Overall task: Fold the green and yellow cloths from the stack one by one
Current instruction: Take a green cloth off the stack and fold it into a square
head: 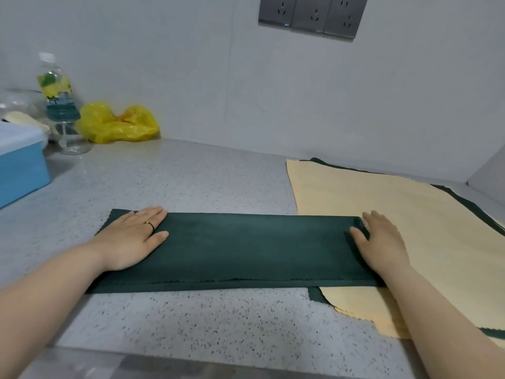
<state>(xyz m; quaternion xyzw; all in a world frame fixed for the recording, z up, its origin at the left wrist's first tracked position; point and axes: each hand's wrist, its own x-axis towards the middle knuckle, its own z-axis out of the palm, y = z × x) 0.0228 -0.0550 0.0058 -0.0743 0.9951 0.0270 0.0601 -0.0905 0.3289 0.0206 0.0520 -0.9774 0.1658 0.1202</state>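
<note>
Green cloth (246, 250), folded into a long strip, lies across the middle of the surface (191, 181) in the head view, its long sides roughly parallel to the front edge. The left hand (131, 239) rests flat on the strip's left end and the right hand (382, 242) flat on its right end. The fingers (153, 214) of both are straight and released, pressing down and grasping nothing.

Judgement: the palms are set at the two ends to flatten the fold and keep the layers aligned. The scalloped raw edges lie together along the near long side.

The strip's right end overlaps the left margin of the stack (317, 295). The stack occupies the surface's right side toward the back corner, with a yellow cloth (355, 187) on top and green edges showing beneath it.

Judgement: sliding the strip rightward could drag the top yellow sheet.

Open room: bare surface runs behind the strip to the wall (218, 91) and in front of it to the front edge, which looks sufficient for an end-to-end fold. A blue box (19, 165), a bottle (58, 105) and a yellow bag (117, 124) stand at the left back corner, well apart from the work.

Judgement: one cloth is part-folded and the stack is not yet done.
</note>
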